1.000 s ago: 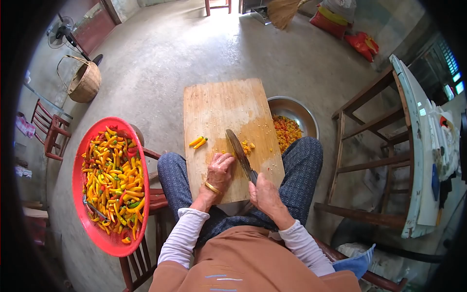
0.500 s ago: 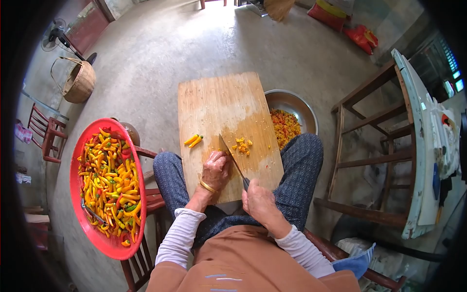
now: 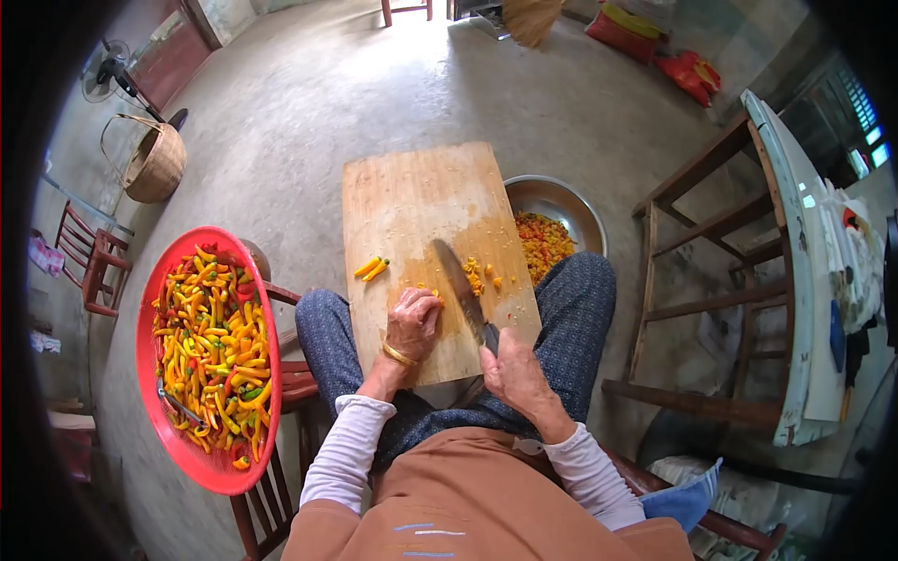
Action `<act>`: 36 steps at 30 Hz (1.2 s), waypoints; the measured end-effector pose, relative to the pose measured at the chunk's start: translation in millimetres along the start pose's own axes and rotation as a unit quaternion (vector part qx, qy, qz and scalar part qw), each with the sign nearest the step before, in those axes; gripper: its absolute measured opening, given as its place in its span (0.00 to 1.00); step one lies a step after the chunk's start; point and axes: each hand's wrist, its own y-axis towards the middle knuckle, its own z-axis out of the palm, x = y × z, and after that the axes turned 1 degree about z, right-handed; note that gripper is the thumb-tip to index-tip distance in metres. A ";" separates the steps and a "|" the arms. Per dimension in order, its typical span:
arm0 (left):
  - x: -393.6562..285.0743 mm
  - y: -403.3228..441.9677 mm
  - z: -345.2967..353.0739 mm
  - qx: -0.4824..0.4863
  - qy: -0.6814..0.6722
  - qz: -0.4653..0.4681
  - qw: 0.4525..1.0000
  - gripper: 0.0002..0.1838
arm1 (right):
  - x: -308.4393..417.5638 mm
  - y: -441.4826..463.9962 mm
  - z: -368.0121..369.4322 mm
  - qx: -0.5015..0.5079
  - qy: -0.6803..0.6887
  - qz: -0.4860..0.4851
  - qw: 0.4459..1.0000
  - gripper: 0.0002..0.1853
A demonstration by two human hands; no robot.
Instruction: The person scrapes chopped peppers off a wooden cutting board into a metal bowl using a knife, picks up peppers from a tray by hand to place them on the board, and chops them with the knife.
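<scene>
My right hand (image 3: 516, 374) is closed round the dark handle of a kitchen knife (image 3: 458, 283), its broad blade tilted over the wooden cutting board (image 3: 416, 192). On the board's left side my left hand (image 3: 412, 324) has its fingers bent together; a bit of yellow chili pepper (image 3: 436, 294) shows at the fingertips, the rest being hidden. Two whole yellow chili peppers (image 3: 372, 269) lie beyond that hand. Right of the blade sits a small heap of chopped pepper (image 3: 474, 277). The board rests across my lap.
A red plastic tray (image 3: 150, 374) full of yellow, orange and red peppers stands on a chair at left. At right, behind my knee, is a metal basin (image 3: 587, 220) with chopped peppers. A wooden table frame (image 3: 720, 229) stands farther right, a wicker basket (image 3: 157, 166) far left.
The knife has moved right, away from my left fingers, and its blade has turned to show its flat side. Pepper pieces have shifted right. My left hand stays nearly in place.
</scene>
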 end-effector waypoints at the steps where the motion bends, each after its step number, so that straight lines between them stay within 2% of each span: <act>1: 0.9 0.9 -0.2 0.003 0.003 0.003 1.000 0.04 | 1.5 -1.1 -0.9 0.017 0.004 -0.001 1.000 0.14; 3: -0.8 2.3 -0.8 0.007 0.009 0.003 1.000 0.04 | 6.0 -4.3 -1.9 0.055 0.011 -0.004 0.998 0.14; 9: -0.8 3.4 -1.6 0.016 0.007 -0.004 1.000 0.04 | 2.8 1.4 0.6 0.072 0.005 -0.014 0.997 0.13; 12: 1.0 3.1 -3.7 0.028 0.016 -0.010 0.999 0.05 | 8.9 12.5 19.4 0.050 -0.041 0.020 0.998 0.13; 15: -0.4 0.0 -5.0 0.031 0.030 0.011 0.999 0.05 | 14.2 26.3 30.0 0.012 -0.015 0.005 1.000 0.13; 19: -4.0 -4.2 -12.7 0.034 0.061 0.032 0.997 0.06 | 7.4 23.2 30.3 0.019 -0.001 0.010 1.000 0.13; 27: -2.4 -7.0 -14.3 0.025 0.022 0.019 0.999 0.05 | 4.4 1.3 11.1 0.005 0.013 0.011 1.000 0.13; 33: -3.3 -6.7 -13.6 0.031 0.024 0.012 0.999 0.05 | 9.5 -9.6 4.7 0.053 0.030 -0.006 0.998 0.12; 36: -2.1 -7.1 -14.0 0.037 0.022 0.012 0.999 0.05 | 11.0 -10.8 9.3 0.040 0.003 0.006 0.999 0.13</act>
